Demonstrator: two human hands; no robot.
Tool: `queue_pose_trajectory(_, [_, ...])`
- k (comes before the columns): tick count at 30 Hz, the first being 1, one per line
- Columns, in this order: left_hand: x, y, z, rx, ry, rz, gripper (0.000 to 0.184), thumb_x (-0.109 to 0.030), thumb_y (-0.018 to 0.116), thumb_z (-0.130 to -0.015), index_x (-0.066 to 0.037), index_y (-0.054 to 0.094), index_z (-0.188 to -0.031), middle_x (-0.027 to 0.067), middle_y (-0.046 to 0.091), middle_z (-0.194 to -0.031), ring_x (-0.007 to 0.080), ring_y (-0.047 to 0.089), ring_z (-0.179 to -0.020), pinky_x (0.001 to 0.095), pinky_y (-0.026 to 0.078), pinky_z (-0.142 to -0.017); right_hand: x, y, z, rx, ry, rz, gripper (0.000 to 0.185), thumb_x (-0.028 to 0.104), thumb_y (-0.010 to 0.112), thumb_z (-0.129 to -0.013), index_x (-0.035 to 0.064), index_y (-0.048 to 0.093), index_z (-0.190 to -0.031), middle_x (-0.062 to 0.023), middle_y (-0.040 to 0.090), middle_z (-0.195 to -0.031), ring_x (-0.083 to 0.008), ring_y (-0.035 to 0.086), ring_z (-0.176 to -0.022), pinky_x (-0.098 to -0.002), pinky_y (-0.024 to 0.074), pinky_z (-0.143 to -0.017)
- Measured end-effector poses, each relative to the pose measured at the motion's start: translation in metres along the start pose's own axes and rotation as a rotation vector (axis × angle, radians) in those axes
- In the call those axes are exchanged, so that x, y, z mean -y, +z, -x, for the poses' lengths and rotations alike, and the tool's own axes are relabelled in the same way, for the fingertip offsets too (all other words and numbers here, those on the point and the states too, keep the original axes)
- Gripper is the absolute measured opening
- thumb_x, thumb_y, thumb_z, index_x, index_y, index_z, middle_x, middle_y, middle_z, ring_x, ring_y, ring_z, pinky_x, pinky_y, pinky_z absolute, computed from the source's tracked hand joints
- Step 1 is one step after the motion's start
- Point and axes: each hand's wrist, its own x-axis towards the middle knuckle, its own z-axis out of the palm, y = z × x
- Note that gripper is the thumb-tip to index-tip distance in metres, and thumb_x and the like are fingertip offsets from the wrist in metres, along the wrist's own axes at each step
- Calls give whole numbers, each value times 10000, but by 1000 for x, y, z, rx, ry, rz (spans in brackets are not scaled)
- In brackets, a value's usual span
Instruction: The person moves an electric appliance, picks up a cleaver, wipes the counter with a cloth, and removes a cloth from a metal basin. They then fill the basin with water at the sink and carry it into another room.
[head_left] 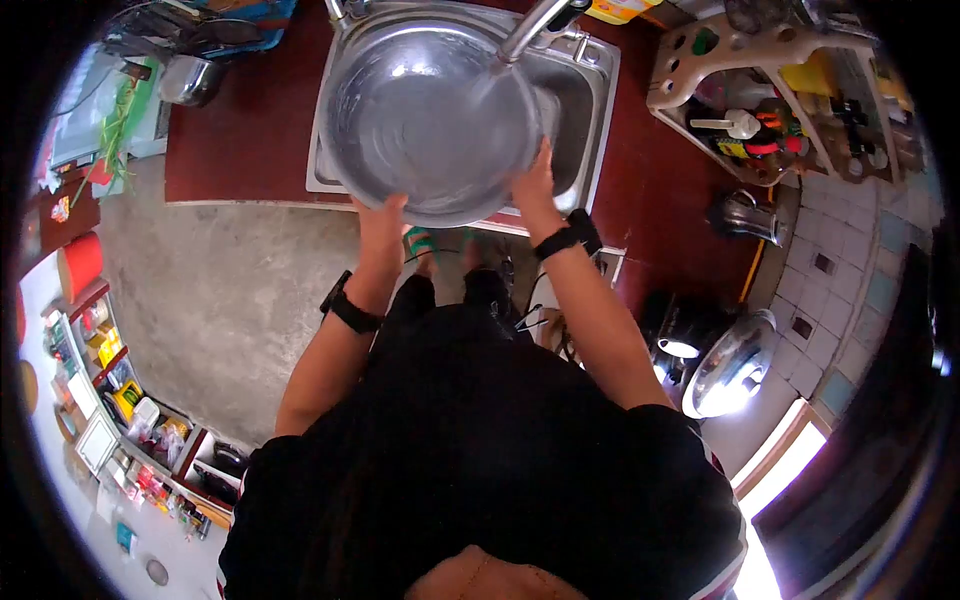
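A large round grey metal basin (pixel 425 130) is held over the steel sink (pixel 600 110), covering most of it. Beneath the faucet (pixel 530 30), what looks like water streams into the basin's right side. My left hand (pixel 381 215) grips the near-left rim, thumb showing and the other fingers hidden under the basin. On the right rim, my right hand (pixel 533 187) is closed round the edge, its fingers partly out of sight. Both wrists wear black bands.
Red countertop (pixel 665 190) flanks the sink. A beige rack (pixel 720 60) with utensils and bottles stands at the right, near a glass jug (pixel 748 215) and a shiny lid (pixel 732 365). A metal pot (pixel 190 80) sits at the upper left; shelves (pixel 150 440) line the lower left.
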Motion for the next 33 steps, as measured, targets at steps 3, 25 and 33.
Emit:
queue_pose_trajectory(3, [-38,-11,15,91,-183,272,558,-310,631,-869,-94,419,-1338,116,397,-1410,301,423,-1253,475,504,-912,25,-32,-26,50,-42,51,831,66,644,-797,55,208,-1505,-249,509,-1348,-325,527,-1230,-351,416,-1026])
queue_pose_trajectory(25, [-36,-25,14,88,-179,246,446,-188,605,-852,2,506,-1244,117,578,-1142,256,594,-1020,356,537,-718,-8,25,2,-93,151,-65,617,187,713,-775,-46,439,-1276,-264,624,-1122,-388,628,-1030,-424,495,-894])
queue_pose_trajectory(33, [-79,-68,-20,336,-416,243,672,-396,642,-869,-2,408,-1360,169,578,-1232,320,605,-1062,460,566,-852,-9,-42,-78,178,6,16,461,120,645,-788,-12,525,-1213,-228,622,-1157,-328,610,-1080,-410,487,-906])
